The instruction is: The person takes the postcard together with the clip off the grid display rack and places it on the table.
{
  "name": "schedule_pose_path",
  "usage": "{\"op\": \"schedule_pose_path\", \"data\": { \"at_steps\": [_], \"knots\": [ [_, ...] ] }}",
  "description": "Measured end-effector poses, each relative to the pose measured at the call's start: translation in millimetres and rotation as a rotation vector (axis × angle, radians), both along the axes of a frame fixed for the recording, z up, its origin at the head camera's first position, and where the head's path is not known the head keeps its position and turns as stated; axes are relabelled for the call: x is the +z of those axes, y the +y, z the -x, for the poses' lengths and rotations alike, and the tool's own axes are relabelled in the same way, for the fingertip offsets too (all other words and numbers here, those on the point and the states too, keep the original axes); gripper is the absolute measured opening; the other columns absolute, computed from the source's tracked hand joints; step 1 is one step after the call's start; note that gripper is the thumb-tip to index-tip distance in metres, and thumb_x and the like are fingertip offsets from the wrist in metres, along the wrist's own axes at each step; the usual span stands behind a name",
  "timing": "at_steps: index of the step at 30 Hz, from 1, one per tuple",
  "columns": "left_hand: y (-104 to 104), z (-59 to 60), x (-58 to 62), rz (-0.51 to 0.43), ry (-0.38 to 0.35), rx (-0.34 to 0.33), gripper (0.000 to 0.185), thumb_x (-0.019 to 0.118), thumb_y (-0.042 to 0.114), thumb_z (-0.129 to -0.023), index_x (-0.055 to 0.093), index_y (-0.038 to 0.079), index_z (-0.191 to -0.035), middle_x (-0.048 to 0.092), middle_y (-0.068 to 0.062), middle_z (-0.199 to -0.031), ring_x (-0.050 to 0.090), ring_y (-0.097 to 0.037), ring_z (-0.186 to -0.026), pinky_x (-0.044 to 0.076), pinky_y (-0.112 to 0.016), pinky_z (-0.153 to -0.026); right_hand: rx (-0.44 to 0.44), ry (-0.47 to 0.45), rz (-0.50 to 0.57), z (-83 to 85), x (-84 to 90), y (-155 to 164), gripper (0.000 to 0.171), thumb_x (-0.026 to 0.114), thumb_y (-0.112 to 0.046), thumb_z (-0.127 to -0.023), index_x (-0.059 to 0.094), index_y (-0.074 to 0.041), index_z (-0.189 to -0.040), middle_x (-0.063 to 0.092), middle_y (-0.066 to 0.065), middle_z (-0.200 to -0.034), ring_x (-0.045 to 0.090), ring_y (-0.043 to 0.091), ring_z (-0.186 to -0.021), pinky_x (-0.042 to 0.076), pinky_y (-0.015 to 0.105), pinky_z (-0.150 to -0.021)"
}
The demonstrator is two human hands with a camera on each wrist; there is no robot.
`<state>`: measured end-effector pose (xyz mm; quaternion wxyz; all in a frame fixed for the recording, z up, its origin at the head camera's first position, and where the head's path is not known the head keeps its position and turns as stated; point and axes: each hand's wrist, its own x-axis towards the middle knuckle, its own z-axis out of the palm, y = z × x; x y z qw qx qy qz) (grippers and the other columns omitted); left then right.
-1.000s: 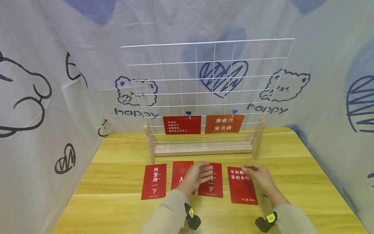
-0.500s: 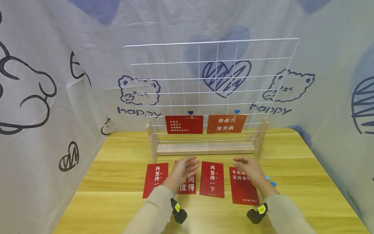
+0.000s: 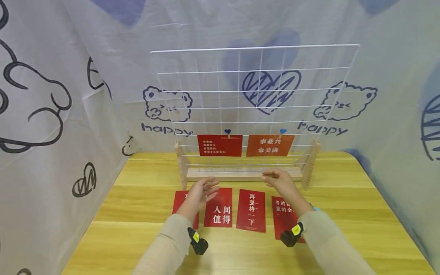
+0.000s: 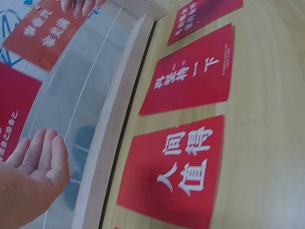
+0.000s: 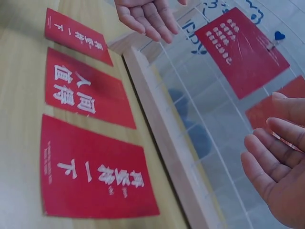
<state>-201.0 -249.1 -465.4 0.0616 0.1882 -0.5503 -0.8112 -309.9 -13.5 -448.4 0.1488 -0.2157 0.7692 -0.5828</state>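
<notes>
left hand loose, holding nothing, over far-left red card | right hand relaxed, empty, above rightmost card | both just near of wire grid stand | four cards in a row on table

The wire grid in its wooden stand blocks the worktop's far edge; four flat red cards line the middle, sides open.

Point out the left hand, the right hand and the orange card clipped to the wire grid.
left hand (image 3: 198,192): head view, on the back of the hand near the knuckles.
right hand (image 3: 281,182): head view, on the back of the hand.
orange card (image 3: 270,145): head view, on the middle of its printed face.
</notes>
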Motion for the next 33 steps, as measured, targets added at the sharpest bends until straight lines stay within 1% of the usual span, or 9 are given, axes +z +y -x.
{"op": "schedule_pose_path", "data": {
  "at_steps": [2,5,8,10,13,18,22,28,33],
  "knots": [
    [-8,0.7,-4.2,-0.005,0.052,-0.014,0.044,0.047,0.027,-0.087,0.045,-0.004,-0.118,0.049,-0.02,-0.117,0.048,-0.033,-0.104,0.039,-0.04,-0.087,0.011,0.004,-0.009,2.3,5.0,-7,0.034,0.056,-0.017,-0.084,0.052,0.004,-0.11,0.053,0.019,-0.109,0.052,0.03,-0.098,0.043,0.036,-0.082],
    [-17,1.2,-5.8,0.01,0.077,-0.005,0.046,0.048,0.029,-0.086,0.045,-0.004,-0.117,0.047,-0.02,-0.119,0.046,-0.033,-0.106,0.039,-0.039,-0.087,0.024,0.019,-0.014,4.7,13.1,-16,0.035,0.056,-0.019,-0.084,0.052,0.002,-0.111,0.054,0.018,-0.108,0.052,0.03,-0.098,0.042,0.037,-0.083],
    [-23,2.1,-0.5,0.019,0.056,0.029,0.042,0.045,0.025,-0.086,0.044,-0.005,-0.117,0.047,-0.02,-0.118,0.045,-0.033,-0.107,0.038,-0.04,-0.088,0.039,0.023,0.01,7.0,21.1,-25,0.036,0.056,-0.019,-0.084,0.051,0.002,-0.112,0.053,0.017,-0.108,0.051,0.029,-0.097,0.043,0.037,-0.082],
    [-24,2.9,7.4,0.028,0.017,0.068,0.042,0.04,0.022,-0.087,0.041,-0.006,-0.118,0.044,-0.022,-0.121,0.042,-0.034,-0.109,0.034,-0.042,-0.091,0.047,0.027,0.028,9.0,26.2,-30,0.036,0.056,-0.018,-0.084,0.051,0.003,-0.112,0.053,0.017,-0.108,0.051,0.029,-0.097,0.043,0.037,-0.082],
    [-30,3.8,16.5,0.019,0.01,0.083,0.042,0.037,0.019,-0.088,0.038,-0.007,-0.121,0.043,-0.022,-0.123,0.042,-0.033,-0.11,0.032,-0.043,-0.092,0.056,0.042,0.038,13.1,33.1,-38,0.037,0.056,-0.019,-0.084,0.05,0.004,-0.113,0.053,0.017,-0.108,0.051,0.029,-0.097,0.043,0.036,-0.082],
    [-42,6.0,27.3,-0.011,0.029,0.071,0.044,0.034,0.017,-0.09,0.032,-0.009,-0.126,0.036,-0.024,-0.128,0.036,-0.034,-0.115,0.029,-0.042,-0.095,0.054,0.075,0.035,19.8,46.0,-50,0.037,0.057,-0.018,-0.083,0.05,0.004,-0.112,0.054,0.016,-0.107,0.052,0.028,-0.096,0.043,0.035,-0.082],
    [-53,9.2,31.4,0.007,0.054,0.068,0.045,0.031,0.017,-0.092,0.028,-0.009,-0.128,0.03,-0.024,-0.132,0.03,-0.034,-0.119,0.025,-0.042,-0.098,0.055,0.106,0.028,23.2,57.6,-61,0.037,0.058,-0.018,-0.083,0.05,0.001,-0.115,0.054,0.014,-0.109,0.053,0.027,-0.095,0.043,0.036,-0.083],
    [-63,17.9,36.0,0.055,0.087,0.103,0.044,0.035,0.018,-0.091,0.03,-0.006,-0.128,0.031,-0.023,-0.132,0.028,-0.034,-0.12,0.023,-0.042,-0.098,0.056,0.123,0.027,26.2,73.5,-74,0.039,0.059,-0.022,-0.082,0.051,-0.005,-0.116,0.054,0.009,-0.112,0.053,0.024,-0.097,0.041,0.042,-0.083],
    [-65,24.2,41.5,0.076,0.098,0.127,0.044,0.042,0.018,-0.088,0.03,-0.005,-0.125,0.033,-0.021,-0.131,0.028,-0.033,-0.121,0.02,-0.042,-0.099,0.04,0.154,-0.008,27.7,81.3,-83,0.04,0.059,-0.024,-0.082,0.051,-0.008,-0.119,0.053,0.006,-0.115,0.05,0.022,-0.1,0.041,0.038,-0.083]
  ]
}}
